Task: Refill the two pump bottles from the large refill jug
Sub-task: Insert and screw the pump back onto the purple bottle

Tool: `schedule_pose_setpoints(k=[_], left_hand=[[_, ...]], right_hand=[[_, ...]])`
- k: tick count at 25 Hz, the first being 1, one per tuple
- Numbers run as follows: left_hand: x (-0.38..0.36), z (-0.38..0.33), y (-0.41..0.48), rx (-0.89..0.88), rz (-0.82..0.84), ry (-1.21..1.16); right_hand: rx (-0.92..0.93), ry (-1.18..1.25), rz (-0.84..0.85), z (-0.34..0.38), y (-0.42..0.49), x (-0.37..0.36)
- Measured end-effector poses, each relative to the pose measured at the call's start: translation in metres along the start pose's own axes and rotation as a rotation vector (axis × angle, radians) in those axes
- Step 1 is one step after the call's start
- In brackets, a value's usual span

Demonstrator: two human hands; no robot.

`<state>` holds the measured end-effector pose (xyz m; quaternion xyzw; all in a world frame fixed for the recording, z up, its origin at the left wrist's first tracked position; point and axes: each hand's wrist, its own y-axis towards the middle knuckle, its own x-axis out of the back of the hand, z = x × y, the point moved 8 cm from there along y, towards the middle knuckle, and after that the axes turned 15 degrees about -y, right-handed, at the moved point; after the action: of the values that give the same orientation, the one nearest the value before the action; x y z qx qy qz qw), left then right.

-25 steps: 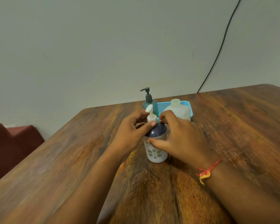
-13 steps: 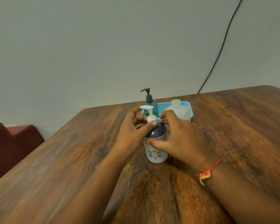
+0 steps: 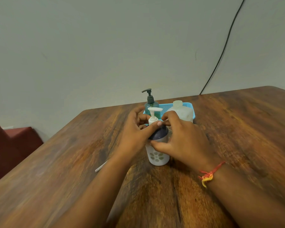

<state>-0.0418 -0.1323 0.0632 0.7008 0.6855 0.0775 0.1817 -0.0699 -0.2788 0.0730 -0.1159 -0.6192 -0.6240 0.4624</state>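
Note:
A white pump bottle (image 3: 158, 156) with a flower print and a dark domed cap stands upright on the wooden table (image 3: 72, 170). My left hand (image 3: 135, 130) grips its white pump collar, thumb across the cap. My right hand (image 3: 183, 140) holds the cap and upper body from the right. The white pump head points right. Behind it stand a teal pump bottle (image 3: 150, 104) with a dark pump and the translucent white refill jug (image 3: 180, 111), capped, in a blue basket (image 3: 167, 106).
A thin white tube (image 3: 101, 167) lies on the table left of my left forearm. A black cable (image 3: 220, 53) runs down the wall to the table's back edge. A dark red seat (image 3: 10, 145) sits off the table's left side.
The white pump head has turned from pointing toward the camera to pointing right, and it sits a little higher. Both hands stay on the bottle.

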Motion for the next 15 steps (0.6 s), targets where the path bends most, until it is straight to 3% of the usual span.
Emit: schedule_pose_setpoints(k=[5, 11, 15], left_hand=[[0.004, 0.001, 0.0, 0.034, 0.114, 0.02], [0.005, 0.004, 0.003, -0.033, -0.039, 0.032], [0.009, 0.008, 0.002, -0.009, -0.014, -0.071]], right_hand=[[0.012, 0.008, 0.008, 0.0, 0.0, -0.003], [-0.01, 0.016, -0.021, -0.002, 0.0, -0.001], [-0.007, 0.037, -0.01, -0.003, 0.0, -0.004]])
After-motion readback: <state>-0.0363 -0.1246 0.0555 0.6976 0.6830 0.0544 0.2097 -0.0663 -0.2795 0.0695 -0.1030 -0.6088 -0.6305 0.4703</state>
